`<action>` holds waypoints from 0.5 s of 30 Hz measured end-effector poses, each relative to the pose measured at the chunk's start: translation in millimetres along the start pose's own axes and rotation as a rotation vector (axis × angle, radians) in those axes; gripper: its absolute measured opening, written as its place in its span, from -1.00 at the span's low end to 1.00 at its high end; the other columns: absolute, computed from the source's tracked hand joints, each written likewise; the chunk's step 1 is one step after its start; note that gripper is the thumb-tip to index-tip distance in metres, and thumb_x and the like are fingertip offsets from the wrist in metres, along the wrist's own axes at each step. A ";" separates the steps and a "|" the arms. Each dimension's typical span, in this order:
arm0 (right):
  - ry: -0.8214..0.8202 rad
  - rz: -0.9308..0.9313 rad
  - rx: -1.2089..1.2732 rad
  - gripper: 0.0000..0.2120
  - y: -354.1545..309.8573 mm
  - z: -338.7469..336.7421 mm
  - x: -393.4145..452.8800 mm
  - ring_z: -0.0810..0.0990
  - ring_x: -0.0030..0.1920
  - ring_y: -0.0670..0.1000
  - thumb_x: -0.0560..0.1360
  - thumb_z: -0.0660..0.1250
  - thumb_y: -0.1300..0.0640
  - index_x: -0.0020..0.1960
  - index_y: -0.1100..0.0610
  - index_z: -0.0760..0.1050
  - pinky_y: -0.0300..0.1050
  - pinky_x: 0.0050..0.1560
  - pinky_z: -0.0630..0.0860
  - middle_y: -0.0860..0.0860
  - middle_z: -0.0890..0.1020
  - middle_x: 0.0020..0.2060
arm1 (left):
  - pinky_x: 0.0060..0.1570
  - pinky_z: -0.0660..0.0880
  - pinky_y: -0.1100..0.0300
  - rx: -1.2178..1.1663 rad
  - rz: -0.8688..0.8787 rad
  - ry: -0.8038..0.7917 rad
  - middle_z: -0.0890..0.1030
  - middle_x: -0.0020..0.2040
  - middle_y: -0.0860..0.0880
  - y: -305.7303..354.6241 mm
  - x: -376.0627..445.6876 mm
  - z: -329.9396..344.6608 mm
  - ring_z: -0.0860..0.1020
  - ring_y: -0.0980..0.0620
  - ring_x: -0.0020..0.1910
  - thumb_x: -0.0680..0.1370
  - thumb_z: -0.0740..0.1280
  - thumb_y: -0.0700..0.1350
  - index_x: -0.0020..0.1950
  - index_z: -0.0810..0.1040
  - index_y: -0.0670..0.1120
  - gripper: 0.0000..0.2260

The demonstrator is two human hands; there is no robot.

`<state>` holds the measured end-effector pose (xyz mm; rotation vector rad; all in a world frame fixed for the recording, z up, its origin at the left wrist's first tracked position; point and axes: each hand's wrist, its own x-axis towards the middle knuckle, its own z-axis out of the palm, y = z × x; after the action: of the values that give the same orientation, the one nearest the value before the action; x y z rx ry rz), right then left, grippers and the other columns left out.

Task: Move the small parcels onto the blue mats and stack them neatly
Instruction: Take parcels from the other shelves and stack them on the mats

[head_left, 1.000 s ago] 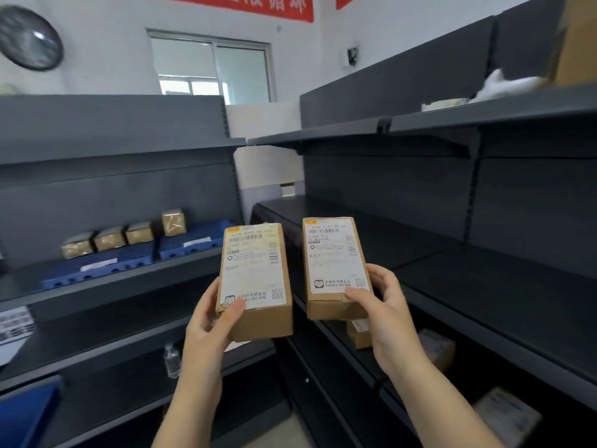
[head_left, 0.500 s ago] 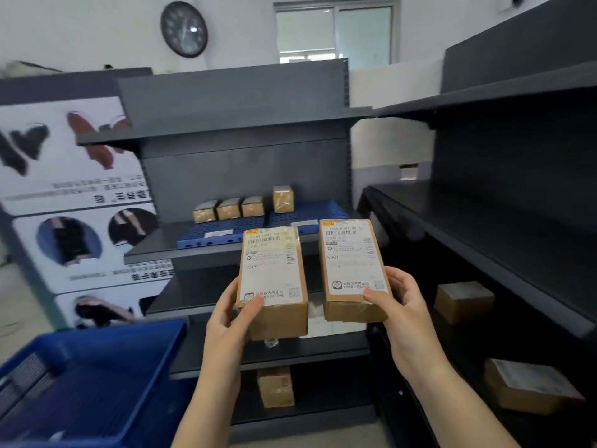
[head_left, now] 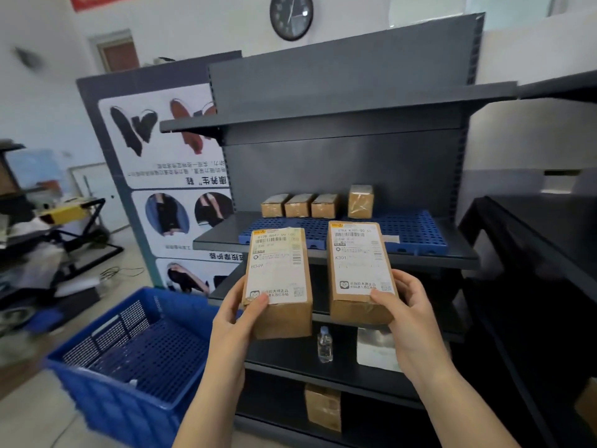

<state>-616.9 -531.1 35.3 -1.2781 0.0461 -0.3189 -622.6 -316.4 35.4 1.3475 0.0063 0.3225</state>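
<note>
**Two parcels carried toward the mats**

The person stands before the shelf [head_left: 336, 253], a parcel in each hand, held upright with labels showing. The left hand [head_left: 235, 321] grips the left parcel [head_left: 277, 282] at its lower end, thumb on the label; the right hand [head_left: 408, 312] clasps the right parcel [head_left: 360, 273] the same way. Both are in the air, short of the blue mats [head_left: 410, 231], where four small boxes [head_left: 298, 205] already sit along the back, one standing taller. This looks like the carrying step. Next, I'd say, comes reaching over the shelf edge and laying each parcel flat on bare mat, edges lined up with the row.
</note>
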 end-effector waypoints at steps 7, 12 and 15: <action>-0.056 0.038 0.000 -0.67 23.4 25.5 61.0 0.50 0.22 0.04 0.45 0.38 0.23 0.08 -0.11 0.43 0.14 0.29 0.42 -0.03 0.56 0.14 | 0.09 0.51 -0.03 -0.002 -0.001 0.071 0.54 0.10 0.11 -17.3 60.5 -4.9 0.49 0.01 0.15 0.36 0.36 -0.01 0.10 0.46 0.20 -0.67; -0.073 0.044 0.002 -0.65 41.7 66.1 111.2 0.49 0.24 0.04 0.44 0.39 0.23 0.09 -0.13 0.42 0.16 0.32 0.39 -0.04 0.55 0.15 | 0.06 0.51 0.00 -0.037 -0.019 0.108 0.51 0.20 0.01 -24.7 123.1 -22.5 0.46 -0.02 0.20 0.35 0.38 -0.01 0.18 0.44 0.16 -0.59; -0.067 0.039 0.005 -0.65 52.9 97.4 143.3 0.48 0.24 0.03 0.44 0.40 0.22 0.06 -0.15 0.42 0.16 0.32 0.38 -0.05 0.55 0.15 | -0.03 0.50 0.10 -0.053 -0.009 0.126 0.55 0.14 0.03 -23.5 165.5 -40.2 0.50 0.05 0.10 0.42 0.36 -0.07 0.12 0.48 0.16 -0.70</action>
<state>-448.5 -464.2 34.3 -1.2808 0.0135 -0.2422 -466.8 -243.8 33.5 1.2729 0.1076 0.3971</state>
